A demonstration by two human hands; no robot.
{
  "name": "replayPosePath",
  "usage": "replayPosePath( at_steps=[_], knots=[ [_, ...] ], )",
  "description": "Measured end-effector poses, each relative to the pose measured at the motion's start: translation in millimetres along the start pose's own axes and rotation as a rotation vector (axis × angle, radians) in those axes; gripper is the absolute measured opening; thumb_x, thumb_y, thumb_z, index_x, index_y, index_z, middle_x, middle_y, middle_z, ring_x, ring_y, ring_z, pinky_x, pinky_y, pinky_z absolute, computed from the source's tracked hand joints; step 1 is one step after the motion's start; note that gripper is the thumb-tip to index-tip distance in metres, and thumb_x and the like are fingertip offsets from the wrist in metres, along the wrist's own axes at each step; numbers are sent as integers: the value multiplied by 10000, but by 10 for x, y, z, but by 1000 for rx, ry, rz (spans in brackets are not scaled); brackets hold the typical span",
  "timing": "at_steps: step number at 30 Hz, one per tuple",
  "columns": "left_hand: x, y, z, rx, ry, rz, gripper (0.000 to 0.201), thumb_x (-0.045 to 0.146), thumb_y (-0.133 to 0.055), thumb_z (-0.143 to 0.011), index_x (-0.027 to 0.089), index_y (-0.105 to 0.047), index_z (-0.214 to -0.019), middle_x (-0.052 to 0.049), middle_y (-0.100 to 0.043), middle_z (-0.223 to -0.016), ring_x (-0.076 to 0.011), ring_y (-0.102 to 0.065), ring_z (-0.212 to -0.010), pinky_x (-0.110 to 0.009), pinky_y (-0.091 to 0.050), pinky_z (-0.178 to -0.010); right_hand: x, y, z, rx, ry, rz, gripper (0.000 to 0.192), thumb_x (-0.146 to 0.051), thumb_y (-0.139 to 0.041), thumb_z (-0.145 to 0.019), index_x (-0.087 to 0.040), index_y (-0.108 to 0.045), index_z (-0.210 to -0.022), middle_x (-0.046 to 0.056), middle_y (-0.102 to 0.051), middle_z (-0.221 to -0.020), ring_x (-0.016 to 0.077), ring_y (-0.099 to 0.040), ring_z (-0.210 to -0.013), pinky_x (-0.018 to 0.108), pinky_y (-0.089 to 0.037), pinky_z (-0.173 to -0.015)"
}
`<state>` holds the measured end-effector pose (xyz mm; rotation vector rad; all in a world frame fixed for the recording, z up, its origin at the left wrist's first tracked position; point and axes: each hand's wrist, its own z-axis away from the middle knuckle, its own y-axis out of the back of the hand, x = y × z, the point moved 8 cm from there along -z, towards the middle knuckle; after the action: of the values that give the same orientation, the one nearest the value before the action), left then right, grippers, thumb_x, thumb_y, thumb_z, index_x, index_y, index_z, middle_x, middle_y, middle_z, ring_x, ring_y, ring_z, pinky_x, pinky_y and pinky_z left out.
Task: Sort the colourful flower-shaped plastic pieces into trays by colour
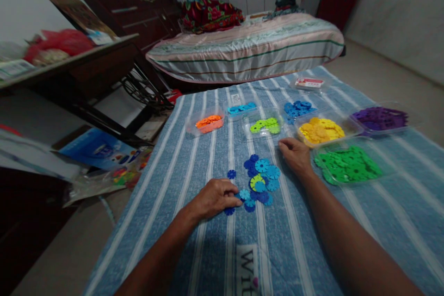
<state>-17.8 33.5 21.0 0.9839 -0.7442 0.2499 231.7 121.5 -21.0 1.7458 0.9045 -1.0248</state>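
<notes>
A small heap of flat plastic snowflake discs (259,178), mostly dark and light blue with one lime-yellow piece, lies on the blue striped cloth (194,148). My left hand (214,198) rests on the cloth at the heap's left edge, fingertips curled onto a light blue disc. My right hand (295,155) lies knuckles-up just right of the heap, fingers bent, with nothing visibly in it. One dark blue disc (231,174) sits apart at the left.
Clear trays line the far side: orange discs (209,123), light blue (242,108), lime (265,126), dark blue (297,109), yellow (321,130), purple (381,118), green (348,164). A small box (308,83) sits farther back. A bed (249,46) and a dark table (86,69) stand beyond.
</notes>
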Motion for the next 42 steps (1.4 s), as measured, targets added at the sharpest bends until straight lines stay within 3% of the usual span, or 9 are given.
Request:
replayPosePath(
  at_steps=[16,22,34,38,42],
  knots=[
    [24,31,-20,-7,-21,-14,227,358,-632,-825,162,-742,-796,-24,-666,-753,-137,-599,-731,-242,-441,-690,-32,10,-4,-1,10,5,317,-426,-502,-775,-194,-719,-776,39,-707,-775,203,-622,-741,325,-469,-738],
    [-12,7,4,30,28,20,274,372,-575,-852,149,-701,-949,25,-580,-667,-105,-526,-614,-232,-409,-614,-55,26,1,1,12,9,325,-421,-503,-760,-182,-723,-771,46,-703,-764,206,-620,-727,328,-462,-730],
    [213,-70,47,12,-211,-294,247,265,-447,-931,188,-681,-942,-39,-666,-854,-160,-603,-793,-272,-432,-758,-38,19,-6,10,4,6,320,-426,-500,-758,-194,-721,-760,39,-703,-759,206,-618,-726,333,-468,-736],
    [212,-71,51,-3,-171,-404,267,223,-417,-919,200,-683,-924,-46,-674,-850,-173,-615,-799,-273,-446,-760,-30,18,-7,4,1,7,315,-425,-502,-759,-199,-721,-765,34,-706,-766,205,-618,-732,330,-465,-738],
    [223,25,70,87,-117,-288,244,229,-451,-896,215,-677,-988,-36,-687,-916,-178,-625,-879,-281,-454,-833,-48,23,-2,6,5,10,311,-416,-502,-764,-195,-722,-768,36,-707,-769,204,-623,-738,324,-463,-735]
  ],
)
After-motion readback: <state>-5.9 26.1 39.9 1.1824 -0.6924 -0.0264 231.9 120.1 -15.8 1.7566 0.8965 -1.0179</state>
